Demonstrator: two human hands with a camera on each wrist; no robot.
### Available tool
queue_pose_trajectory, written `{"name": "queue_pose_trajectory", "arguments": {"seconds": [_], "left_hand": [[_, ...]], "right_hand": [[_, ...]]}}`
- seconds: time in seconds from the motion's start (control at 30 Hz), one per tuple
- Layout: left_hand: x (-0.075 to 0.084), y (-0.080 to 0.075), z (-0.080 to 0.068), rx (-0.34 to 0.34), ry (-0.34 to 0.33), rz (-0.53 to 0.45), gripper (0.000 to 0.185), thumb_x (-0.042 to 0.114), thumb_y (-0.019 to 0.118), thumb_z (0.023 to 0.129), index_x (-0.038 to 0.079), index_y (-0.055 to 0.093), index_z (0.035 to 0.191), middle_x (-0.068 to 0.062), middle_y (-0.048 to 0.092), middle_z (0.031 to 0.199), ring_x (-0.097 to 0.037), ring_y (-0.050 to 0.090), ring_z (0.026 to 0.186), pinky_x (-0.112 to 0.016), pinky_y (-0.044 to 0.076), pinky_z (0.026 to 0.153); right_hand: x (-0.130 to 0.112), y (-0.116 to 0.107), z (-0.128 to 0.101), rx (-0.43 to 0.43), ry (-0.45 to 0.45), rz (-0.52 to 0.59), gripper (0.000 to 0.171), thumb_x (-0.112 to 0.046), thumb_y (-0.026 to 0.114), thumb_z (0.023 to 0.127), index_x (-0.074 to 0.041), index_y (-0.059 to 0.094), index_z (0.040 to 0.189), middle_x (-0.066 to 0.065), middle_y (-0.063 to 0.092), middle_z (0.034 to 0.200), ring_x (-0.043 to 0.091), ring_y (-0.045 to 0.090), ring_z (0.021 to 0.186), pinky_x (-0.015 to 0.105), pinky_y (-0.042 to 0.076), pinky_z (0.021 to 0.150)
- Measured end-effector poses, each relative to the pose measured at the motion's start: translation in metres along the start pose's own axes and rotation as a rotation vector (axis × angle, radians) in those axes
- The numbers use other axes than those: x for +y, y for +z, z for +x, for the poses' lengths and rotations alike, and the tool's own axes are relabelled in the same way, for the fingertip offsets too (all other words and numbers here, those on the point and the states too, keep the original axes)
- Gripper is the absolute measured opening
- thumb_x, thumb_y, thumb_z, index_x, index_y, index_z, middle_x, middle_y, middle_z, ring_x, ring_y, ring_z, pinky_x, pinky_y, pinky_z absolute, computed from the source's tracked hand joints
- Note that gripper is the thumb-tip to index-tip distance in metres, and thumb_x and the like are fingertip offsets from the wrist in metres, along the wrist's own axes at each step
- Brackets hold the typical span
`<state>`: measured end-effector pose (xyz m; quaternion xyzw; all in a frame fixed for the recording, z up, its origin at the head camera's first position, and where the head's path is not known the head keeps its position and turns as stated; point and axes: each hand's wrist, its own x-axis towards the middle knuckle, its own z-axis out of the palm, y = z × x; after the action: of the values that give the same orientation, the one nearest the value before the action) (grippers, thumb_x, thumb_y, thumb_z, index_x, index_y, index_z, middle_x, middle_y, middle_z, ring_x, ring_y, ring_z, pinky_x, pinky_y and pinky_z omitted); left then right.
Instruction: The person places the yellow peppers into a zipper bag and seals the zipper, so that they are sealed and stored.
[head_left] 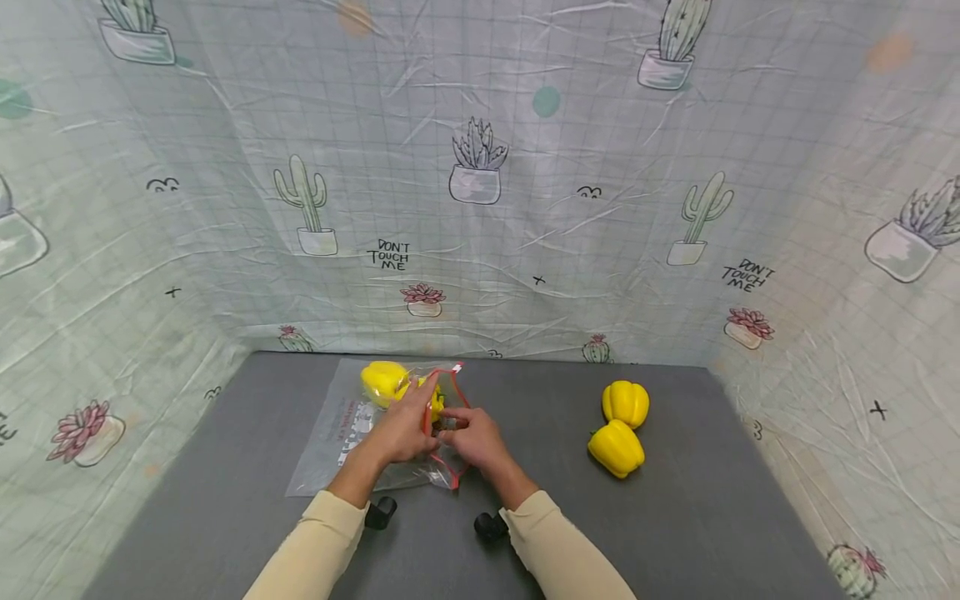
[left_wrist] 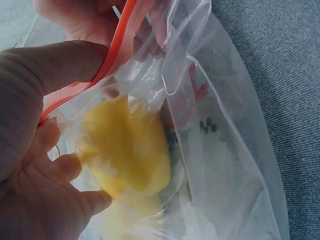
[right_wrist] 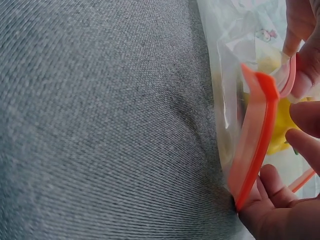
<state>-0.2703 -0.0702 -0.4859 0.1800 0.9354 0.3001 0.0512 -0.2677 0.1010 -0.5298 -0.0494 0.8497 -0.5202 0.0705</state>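
A clear zip bag (head_left: 337,433) with an orange-red zip strip (right_wrist: 256,145) lies on the grey table (head_left: 675,517). Inside it are yellow bell peppers (head_left: 382,381), one seen close up through the plastic (left_wrist: 127,150). My left hand (head_left: 408,425) holds the bag's mouth, thumb (left_wrist: 55,65) over the strip and fingers under the plastic beside the pepper. My right hand (head_left: 467,433) pinches the strip at the mouth's right side, fingers (right_wrist: 305,75) on the rim. Two more yellow peppers (head_left: 626,402) (head_left: 616,447) lie loose on the table to the right.
Cactus-print cloth walls (head_left: 480,208) close in the table at the back and on both sides. Bare grey surface lies between the bag and the loose peppers and along the front edge. A black camera unit sits under each wrist (head_left: 381,512) (head_left: 489,525).
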Motion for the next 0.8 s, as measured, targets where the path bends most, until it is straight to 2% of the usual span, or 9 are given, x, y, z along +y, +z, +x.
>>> {"name": "queue_pose_trajectory", "arguments": {"seconds": [0.13, 0.27, 0.33, 0.4, 0.47, 0.53, 0.67, 0.8], "left_hand": [[-0.001, 0.000, 0.000, 0.004, -0.002, -0.012, 0.112, 0.009, 0.087, 0.078, 0.010, 0.020, 0.167, -0.020, 0.038, 0.167, -0.046, 0.016, 0.161, -0.070, 0.023, 0.124], [-0.001, -0.001, -0.001, 0.001, -0.024, -0.029, 0.113, 0.009, 0.087, 0.078, 0.013, 0.018, 0.168, -0.023, 0.036, 0.167, -0.046, 0.016, 0.161, -0.068, 0.032, 0.121], [-0.001, -0.001, -0.001, 0.001, -0.031, -0.038, 0.114, 0.008, 0.087, 0.078, 0.014, 0.018, 0.168, -0.025, 0.034, 0.168, -0.046, 0.017, 0.161, -0.066, 0.035, 0.120], [-0.001, -0.001, 0.000, -0.002, -0.036, -0.049, 0.115, 0.008, 0.088, 0.078, 0.015, 0.018, 0.168, -0.026, 0.031, 0.168, -0.046, 0.017, 0.161, -0.065, 0.036, 0.120], [-0.001, 0.000, 0.000, -0.008, -0.039, -0.058, 0.116, 0.008, 0.088, 0.077, 0.014, 0.017, 0.168, -0.026, 0.030, 0.169, -0.046, 0.016, 0.161, -0.065, 0.034, 0.121], [-0.001, 0.000, 0.001, -0.013, -0.041, -0.060, 0.117, 0.009, 0.090, 0.076, 0.013, 0.017, 0.168, -0.027, 0.028, 0.169, -0.046, 0.017, 0.161, -0.065, 0.033, 0.122], [-0.002, -0.001, 0.001, -0.009, -0.046, -0.048, 0.117, 0.010, 0.091, 0.076, 0.013, 0.018, 0.168, -0.025, 0.031, 0.169, -0.046, 0.017, 0.161, -0.065, 0.032, 0.123], [-0.003, -0.004, 0.004, 0.003, -0.037, -0.010, 0.114, 0.010, 0.089, 0.076, 0.010, 0.020, 0.167, -0.023, 0.035, 0.168, -0.046, 0.017, 0.161, -0.066, 0.028, 0.125]], "right_hand": [[-0.001, 0.000, 0.002, -0.051, -0.004, -0.041, 0.057, -0.012, 0.073, 0.088, -0.019, 0.065, 0.144, 0.009, 0.060, 0.089, 0.016, 0.047, 0.070, 0.028, 0.038, 0.060], [-0.002, -0.002, 0.004, -0.092, -0.028, -0.052, 0.063, -0.010, 0.070, 0.089, -0.019, 0.058, 0.150, 0.001, 0.053, 0.077, 0.015, 0.044, 0.064, 0.027, 0.037, 0.057], [-0.002, -0.003, 0.003, -0.096, -0.027, -0.027, 0.063, -0.009, 0.069, 0.089, -0.018, 0.058, 0.150, 0.003, 0.055, 0.080, 0.015, 0.045, 0.067, 0.027, 0.038, 0.059], [-0.002, -0.004, 0.001, -0.079, -0.023, 0.021, 0.060, -0.008, 0.069, 0.088, -0.015, 0.061, 0.147, 0.011, 0.064, 0.092, 0.016, 0.051, 0.074, 0.028, 0.041, 0.064], [-0.001, -0.006, -0.002, -0.033, -0.018, 0.066, 0.054, -0.008, 0.070, 0.088, -0.012, 0.067, 0.141, 0.018, 0.069, 0.109, 0.018, 0.056, 0.086, 0.028, 0.045, 0.069], [0.001, -0.009, -0.004, 0.034, -0.030, 0.106, 0.045, -0.006, 0.070, 0.087, -0.008, 0.072, 0.133, 0.021, 0.072, 0.117, 0.019, 0.062, 0.092, 0.028, 0.049, 0.073], [0.001, -0.019, -0.006, 0.180, -0.080, 0.128, 0.029, -0.006, 0.074, 0.088, -0.003, 0.079, 0.117, 0.017, 0.078, 0.109, 0.020, 0.071, 0.093, 0.028, 0.057, 0.075], [-0.003, -0.037, -0.008, 0.280, -0.102, 0.131, 0.021, -0.007, 0.078, 0.089, -0.005, 0.082, 0.109, 0.013, 0.081, 0.105, 0.022, 0.074, 0.095, 0.030, 0.060, 0.078]]}}
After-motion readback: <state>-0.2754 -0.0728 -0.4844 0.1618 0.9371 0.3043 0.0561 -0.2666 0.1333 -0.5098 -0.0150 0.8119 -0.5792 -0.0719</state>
